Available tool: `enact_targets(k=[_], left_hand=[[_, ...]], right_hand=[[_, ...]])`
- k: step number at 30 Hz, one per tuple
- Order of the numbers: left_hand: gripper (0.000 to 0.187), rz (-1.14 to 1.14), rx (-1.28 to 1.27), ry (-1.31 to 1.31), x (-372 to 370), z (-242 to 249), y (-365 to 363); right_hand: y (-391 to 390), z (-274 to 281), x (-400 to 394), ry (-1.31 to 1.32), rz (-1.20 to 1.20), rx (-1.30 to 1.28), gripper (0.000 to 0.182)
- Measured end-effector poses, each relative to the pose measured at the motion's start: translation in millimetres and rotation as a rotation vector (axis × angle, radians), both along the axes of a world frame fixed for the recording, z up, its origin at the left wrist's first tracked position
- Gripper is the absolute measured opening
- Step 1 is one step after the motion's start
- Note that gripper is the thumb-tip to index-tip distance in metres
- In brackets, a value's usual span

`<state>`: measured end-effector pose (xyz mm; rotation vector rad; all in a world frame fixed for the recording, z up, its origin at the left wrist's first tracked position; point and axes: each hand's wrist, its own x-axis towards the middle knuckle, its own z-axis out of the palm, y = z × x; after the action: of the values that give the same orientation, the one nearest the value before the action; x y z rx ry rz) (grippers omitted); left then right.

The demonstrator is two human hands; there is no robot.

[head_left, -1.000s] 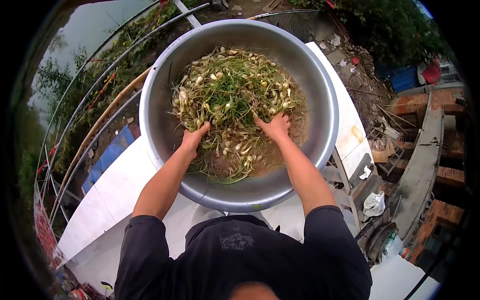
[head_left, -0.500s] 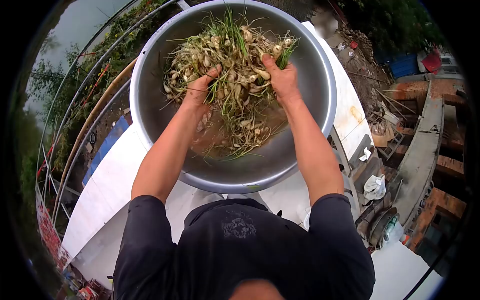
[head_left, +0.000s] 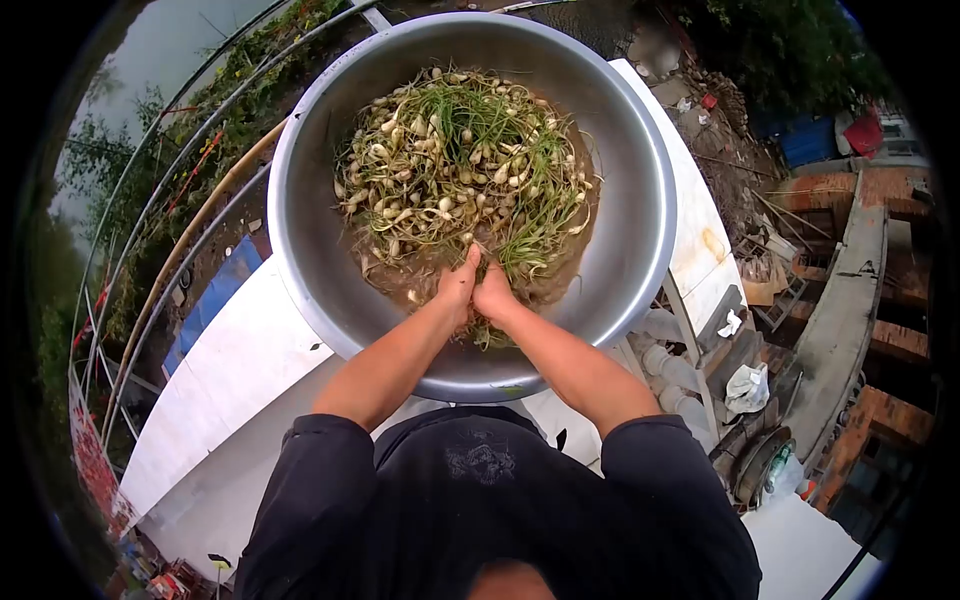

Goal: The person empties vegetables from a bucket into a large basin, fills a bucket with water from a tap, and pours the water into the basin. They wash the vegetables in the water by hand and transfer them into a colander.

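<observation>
A wide metal basin (head_left: 640,215) holds muddy brown water (head_left: 575,280) and a large heap of wild onions (head_left: 420,190), small pale bulbs with thin green leaves and tangled roots. At the heap's near edge, my left hand (head_left: 458,284) and my right hand (head_left: 493,290) are side by side, thumbs up and almost touching. They close round a clump of the onions, with stringy stems and roots showing beneath the palms. Most of the fingers are hidden under the hands and in the murky water.
White panels (head_left: 235,345) lie under and beside the basin. Curved metal rails (head_left: 195,225) run along the left, with water and plants beyond. On the right are a white plastic bag (head_left: 747,388), stacked pipes (head_left: 672,368) and a brick structure (head_left: 900,410) lower down.
Both hands have moved from the heap's sides toward me and come together at its near edge. The lifted onions have dropped back and spread into a flatter, rounder heap.
</observation>
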<state>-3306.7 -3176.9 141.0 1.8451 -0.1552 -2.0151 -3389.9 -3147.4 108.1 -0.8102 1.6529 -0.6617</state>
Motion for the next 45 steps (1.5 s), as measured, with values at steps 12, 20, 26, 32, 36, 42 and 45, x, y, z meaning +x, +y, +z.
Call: enact_targets(k=[12, 20, 26, 32, 36, 42, 45], left_hand=[[0.054, -0.583, -0.638, -0.785, 91.0, 68.5, -103.7], [0.108, -0.272, -0.422, -0.644, 74.6, 13.4, -115.6], [0.099, 0.232, -0.495, 0.072, 29.1, 39.9, -85.2], [0.045, 0.138, -0.613, 0.012, 21.6, 120.3, -92.2], [0.060, -0.071, -0.743, -0.192, 64.5, 86.1, -101.3], [0.089, -0.752, -0.663, -0.819, 131.8, 45.2, -131.8], [0.111, -0.643, -0.773, -0.871, 102.9, 61.7, -142.7]], right_hand=[[-140.3, 136.8, -101.5, 0.738, 0.208, -0.413, 0.041], [-142.0, 7.7, -99.5, 0.610, 0.072, -0.094, 0.093], [-103.7, 60.3, -48.8, -0.430, -0.118, -0.229, 0.047], [-115.7, 160.6, -73.2, -0.112, 0.022, -0.442, 0.041], [-120.1, 181.3, -115.9, -0.079, 0.055, -0.279, 0.041], [-157.7, 116.9, -177.6, 0.595, 0.334, -0.007, 0.075], [-178.5, 85.6, -147.9, 0.715, 0.252, 0.005, 0.098]])
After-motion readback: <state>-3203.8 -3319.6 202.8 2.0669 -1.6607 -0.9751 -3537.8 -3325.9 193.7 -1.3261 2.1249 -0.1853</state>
